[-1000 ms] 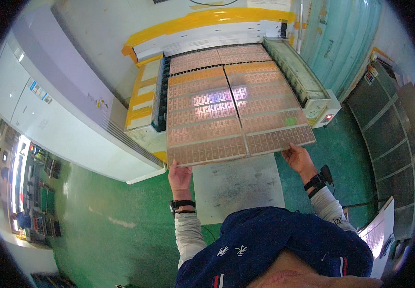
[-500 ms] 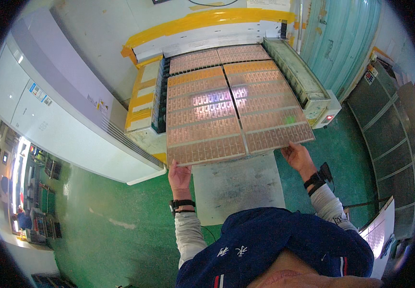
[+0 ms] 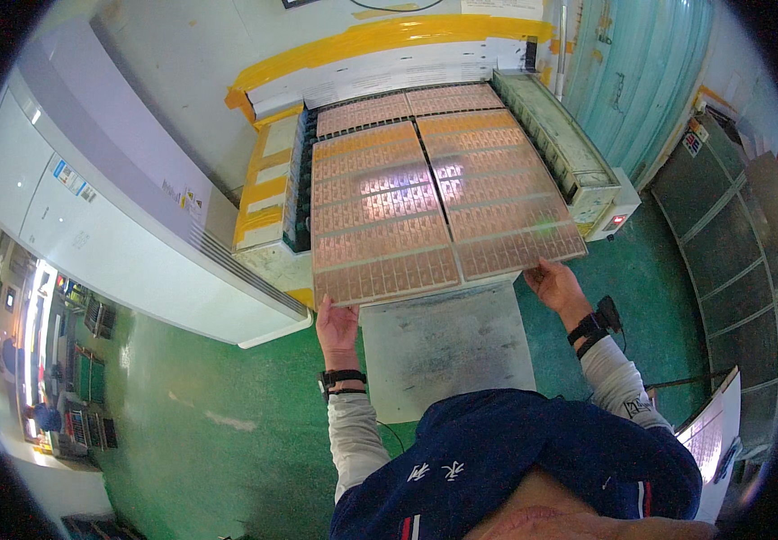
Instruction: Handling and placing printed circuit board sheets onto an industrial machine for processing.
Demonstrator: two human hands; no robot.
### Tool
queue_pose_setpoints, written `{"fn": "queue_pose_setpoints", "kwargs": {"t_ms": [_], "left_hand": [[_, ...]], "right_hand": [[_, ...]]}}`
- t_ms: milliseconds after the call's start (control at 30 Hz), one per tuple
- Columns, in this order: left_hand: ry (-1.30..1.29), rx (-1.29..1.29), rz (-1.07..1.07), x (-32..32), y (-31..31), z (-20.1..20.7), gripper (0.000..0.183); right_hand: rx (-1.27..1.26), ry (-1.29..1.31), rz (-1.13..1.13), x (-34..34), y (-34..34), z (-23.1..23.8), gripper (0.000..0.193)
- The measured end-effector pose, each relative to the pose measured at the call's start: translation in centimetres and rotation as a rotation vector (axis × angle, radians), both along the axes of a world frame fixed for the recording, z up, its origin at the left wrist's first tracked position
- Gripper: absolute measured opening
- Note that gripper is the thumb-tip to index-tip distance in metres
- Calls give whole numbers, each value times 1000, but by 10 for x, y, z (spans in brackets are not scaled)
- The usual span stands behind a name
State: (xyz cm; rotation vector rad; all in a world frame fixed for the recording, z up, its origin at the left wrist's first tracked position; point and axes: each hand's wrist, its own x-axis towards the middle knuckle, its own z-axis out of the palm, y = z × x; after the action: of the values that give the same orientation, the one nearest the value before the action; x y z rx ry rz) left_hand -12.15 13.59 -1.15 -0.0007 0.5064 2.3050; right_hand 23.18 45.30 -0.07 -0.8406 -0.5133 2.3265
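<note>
Two copper-coloured circuit panels with rows of small repeated patterns lie side by side on a conveyor machine, a left panel (image 3: 380,220) and a right panel (image 3: 501,193). A narrow dark gap separates them. My left hand (image 3: 338,328) grips the near left corner of the left panel, its fingers partly hidden under the edge. At the near edge of the right panel, my right hand (image 3: 557,286) pinches the board with the fingers beneath. Both near edges stick out past the machine. Farther back, two more panels (image 3: 452,101) lie on the conveyor.
Rails flank the conveyor: a yellow-taped left one (image 3: 267,184) and a grey right one (image 3: 555,135). A white cabinet (image 3: 119,216) stands at left, dark framed panels (image 3: 722,243) lean at right. Below the boards is a grey plate (image 3: 447,351) over the green floor (image 3: 218,405).
The two near panels have slid slightly away from me onto the conveyor. Both hands keep hold of the near edges, and my right hand has moved a little forward and left.
</note>
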Motion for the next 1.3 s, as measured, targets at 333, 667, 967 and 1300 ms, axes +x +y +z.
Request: {"fn": "queue_pose_setpoints", "kwargs": {"t_ms": [333, 667, 967, 1300], "left_hand": [[52, 99, -65, 1, 0, -15, 29], [68, 65, -127, 29, 0, -13, 41], [36, -34, -253, 81, 12, -25, 53], [-48, -191, -559, 165, 33, -65, 50]], "right_hand": [[12, 30, 1, -3, -1, 3, 13], [-18, 67, -13, -2, -13, 20, 20], [-55, 35, 13, 26, -22, -2, 28], [-167, -3, -196, 122, -71, -32, 22]]}}
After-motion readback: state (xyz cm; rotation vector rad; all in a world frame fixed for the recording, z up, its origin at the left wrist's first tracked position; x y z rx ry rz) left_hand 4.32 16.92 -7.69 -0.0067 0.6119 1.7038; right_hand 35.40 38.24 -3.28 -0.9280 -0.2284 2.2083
